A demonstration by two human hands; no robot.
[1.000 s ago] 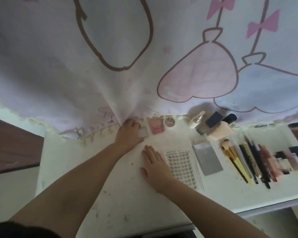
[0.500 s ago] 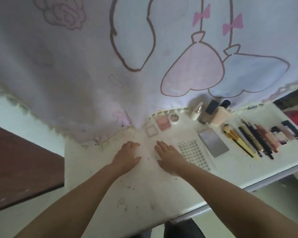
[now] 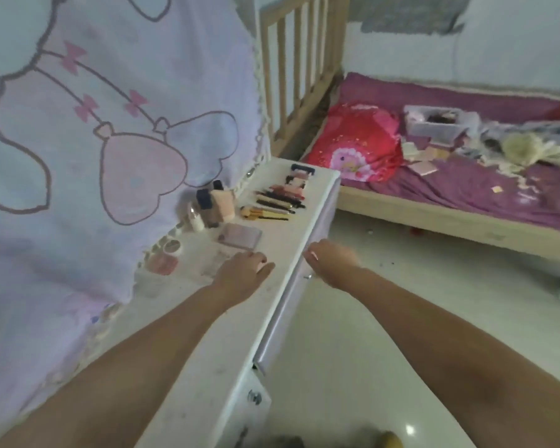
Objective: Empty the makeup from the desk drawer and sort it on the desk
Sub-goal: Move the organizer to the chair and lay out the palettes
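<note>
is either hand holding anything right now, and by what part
Neither holds anything. The left hand rests flat on the desk top; the right hand touches the drawer front's top edge, fingers not visibly curled round it.

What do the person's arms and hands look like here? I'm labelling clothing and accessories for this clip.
Both forearms are bare as far as the picture shows: no sleeves, gloves, watch or bracelets. The left hand and right hand show no rings, though the picture is blurred. The right hand's fingers seem to have pale nails.
</note>
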